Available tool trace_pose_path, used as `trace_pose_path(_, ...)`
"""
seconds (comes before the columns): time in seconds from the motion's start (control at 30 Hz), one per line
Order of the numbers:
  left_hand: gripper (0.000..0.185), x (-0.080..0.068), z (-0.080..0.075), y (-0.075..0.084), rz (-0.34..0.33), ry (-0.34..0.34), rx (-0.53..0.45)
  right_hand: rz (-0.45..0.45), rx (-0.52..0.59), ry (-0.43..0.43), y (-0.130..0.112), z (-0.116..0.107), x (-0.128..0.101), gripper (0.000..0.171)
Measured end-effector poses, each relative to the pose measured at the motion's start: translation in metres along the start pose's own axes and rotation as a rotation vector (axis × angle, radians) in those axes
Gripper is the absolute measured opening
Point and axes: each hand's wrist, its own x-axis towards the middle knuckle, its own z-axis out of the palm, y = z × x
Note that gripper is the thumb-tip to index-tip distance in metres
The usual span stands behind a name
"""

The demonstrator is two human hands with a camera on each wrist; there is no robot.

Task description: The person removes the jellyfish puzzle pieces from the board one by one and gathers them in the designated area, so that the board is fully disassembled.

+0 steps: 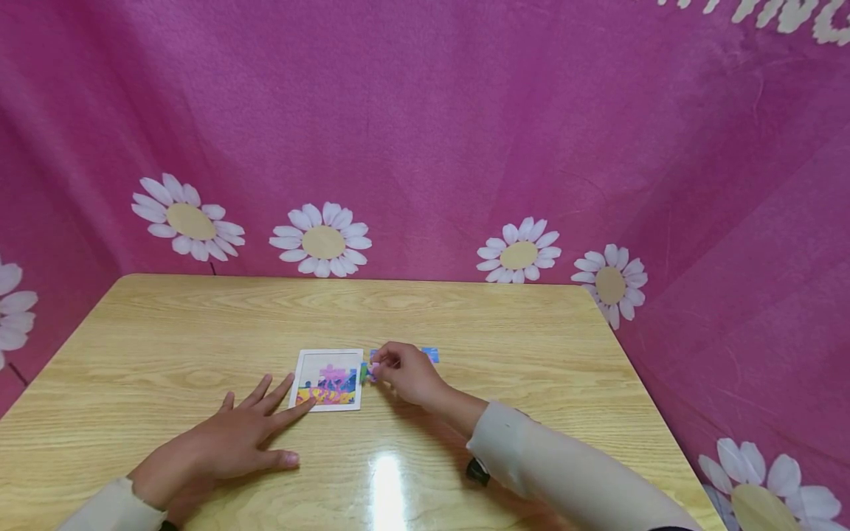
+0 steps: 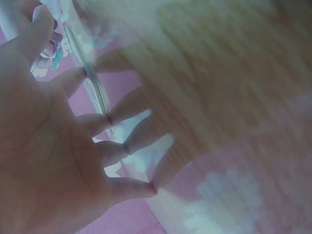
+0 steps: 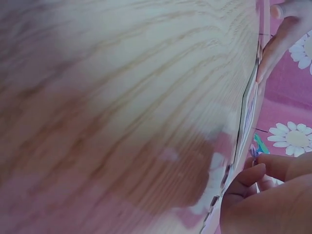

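Note:
A small jigsaw puzzle in a white-bordered tray (image 1: 332, 352) lies flat on the table. Joined pieces (image 1: 337, 396) fill its lower part with a pink figure over blue and yellow; the upper part shows bare backing. My left hand (image 1: 239, 439) is spread wide, with fingertips resting at the tray's left side and lower-left corner. Between right thumb and fingers, my right hand (image 1: 410, 375) pinches a green, blue and pink puzzle piece (image 1: 364, 373) at the tray's right border. In the right wrist view, the piece's green part (image 3: 260, 143) sticks out past the fingertips.
Beyond the right hand lie loose blue puzzle pieces (image 1: 430, 354), partly covered by it. The glossy wooden table (image 1: 505, 324) reflects a bright light near its front. A pink cloth (image 1: 425, 147) with large daisies hangs behind and beside the table.

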Motion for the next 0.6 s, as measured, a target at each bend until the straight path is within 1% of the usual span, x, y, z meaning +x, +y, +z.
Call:
trace_pose_path(0.17, 0.084, -0.0002, -0.0001, 0.0001, 0.000, 0.000, 0.000, -0.008, -0.003, 0.003, 0.0023, -0.0019, -0.0023, 0.007)
trace_pose_path(0.3, 0.084, -0.0003, -0.0005, 0.0004, -0.001, -0.003, -0.004, 0.007, -0.024, 0.002, 0.0050, -0.0028, -0.0034, 0.006)
trace_pose_path(0.47, 0.085, 0.0001, -0.0011, 0.0003, -0.011, -0.013, -0.010, -0.010, -0.094, 0.000, 0.0070, -0.0042, -0.0054, 0.005)
trace_pose_path(0.6, 0.085, 0.0005, -0.0015, 0.0001, -0.020, -0.018, -0.018, -0.040, -0.152, 0.009, 0.0083, -0.0051, -0.0070, 0.006)
